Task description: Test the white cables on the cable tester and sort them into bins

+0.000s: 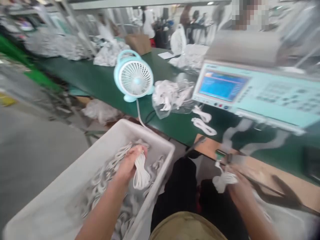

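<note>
My left hand reaches over a white plastic bin, its fingers closed on a coiled bundle of white cable. Beneath it, many similar coiled cables lie heaped in the bin. At the right, my right hand is blurred and closed around another white cable bundle. A thin end of that bundle rises toward a small green-and-dark fixture at the edge of a wooden board.
A pale-blue tester with a lit screen stands on the green table. Two coiled cables and a clear bag of white parts lie beside it. Left of these is a light-blue fan. Several people are in the background.
</note>
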Demonstrator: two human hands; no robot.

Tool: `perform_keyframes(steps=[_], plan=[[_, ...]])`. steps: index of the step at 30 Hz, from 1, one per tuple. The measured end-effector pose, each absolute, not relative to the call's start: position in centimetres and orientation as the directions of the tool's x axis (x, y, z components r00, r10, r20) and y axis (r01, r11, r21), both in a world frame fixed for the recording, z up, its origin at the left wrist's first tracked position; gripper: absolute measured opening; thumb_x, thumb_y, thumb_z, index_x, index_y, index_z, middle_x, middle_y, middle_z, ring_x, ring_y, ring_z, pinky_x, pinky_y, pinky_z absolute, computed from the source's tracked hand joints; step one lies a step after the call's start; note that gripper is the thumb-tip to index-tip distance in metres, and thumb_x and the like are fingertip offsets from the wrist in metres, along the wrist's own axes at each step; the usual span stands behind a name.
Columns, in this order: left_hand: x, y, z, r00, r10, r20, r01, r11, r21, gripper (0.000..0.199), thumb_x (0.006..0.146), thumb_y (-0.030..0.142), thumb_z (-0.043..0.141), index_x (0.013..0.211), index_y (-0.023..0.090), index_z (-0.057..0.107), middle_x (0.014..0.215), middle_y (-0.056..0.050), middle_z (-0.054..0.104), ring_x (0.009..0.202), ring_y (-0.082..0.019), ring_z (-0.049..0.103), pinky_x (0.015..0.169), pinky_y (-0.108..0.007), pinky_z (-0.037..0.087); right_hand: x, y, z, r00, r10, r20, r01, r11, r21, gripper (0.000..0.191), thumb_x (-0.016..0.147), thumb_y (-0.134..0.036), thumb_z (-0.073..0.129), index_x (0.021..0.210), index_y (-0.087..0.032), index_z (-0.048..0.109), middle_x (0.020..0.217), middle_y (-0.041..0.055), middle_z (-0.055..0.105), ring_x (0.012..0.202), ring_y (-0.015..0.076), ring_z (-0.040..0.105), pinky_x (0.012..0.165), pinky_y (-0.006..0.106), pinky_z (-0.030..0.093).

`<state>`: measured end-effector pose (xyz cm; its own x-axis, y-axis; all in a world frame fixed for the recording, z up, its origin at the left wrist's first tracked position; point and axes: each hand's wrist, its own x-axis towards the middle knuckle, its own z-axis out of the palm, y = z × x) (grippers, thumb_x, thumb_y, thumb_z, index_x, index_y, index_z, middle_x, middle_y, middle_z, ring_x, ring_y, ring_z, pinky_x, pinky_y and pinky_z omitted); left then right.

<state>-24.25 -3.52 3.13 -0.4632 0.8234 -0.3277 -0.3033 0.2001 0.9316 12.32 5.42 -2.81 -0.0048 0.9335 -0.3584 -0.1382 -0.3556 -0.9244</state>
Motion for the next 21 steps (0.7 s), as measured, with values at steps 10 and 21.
perform_keyframes(steps=[10, 21], plan=[[-1.6, 6.1, -0.5, 0.036, 0.940, -0.339, -0.135, 0.341, 0.930, 0.044, 0.073, 0.054, 0.056, 0.059, 0.013, 0.061, 0.048, 0.001, 0.049, 0.044, -0.010, 0.042, 0.045, -0.022, 0.031, 11.8, 5.3, -0.9, -0.019, 0.936, -0.352, -0.357, -0.336, -0.872, 0.033, 0.062, -0.044, 0.079, 0.074, -0.016, 0.068, 0.068, 0.0035, 0.065, 0.057, 0.0171, 0.056, 0.052, 0.025, 0.042], [0.5, 1.4, -0.4, -0.018, 0.912, -0.410, -0.266, 0.391, 0.881, 0.041, 0.073, 0.052, 0.059, 0.063, 0.012, 0.059, 0.055, 0.002, 0.050, 0.047, -0.007, 0.038, 0.046, -0.019, 0.029, 18.2, 1.1, -0.3, -0.140, 0.910, -0.390, -0.156, -0.409, -0.899, 0.031, 0.065, -0.044, 0.073, 0.059, -0.019, 0.056, 0.051, -0.0043, 0.047, 0.045, 0.0106, 0.038, 0.044, 0.021, 0.029]])
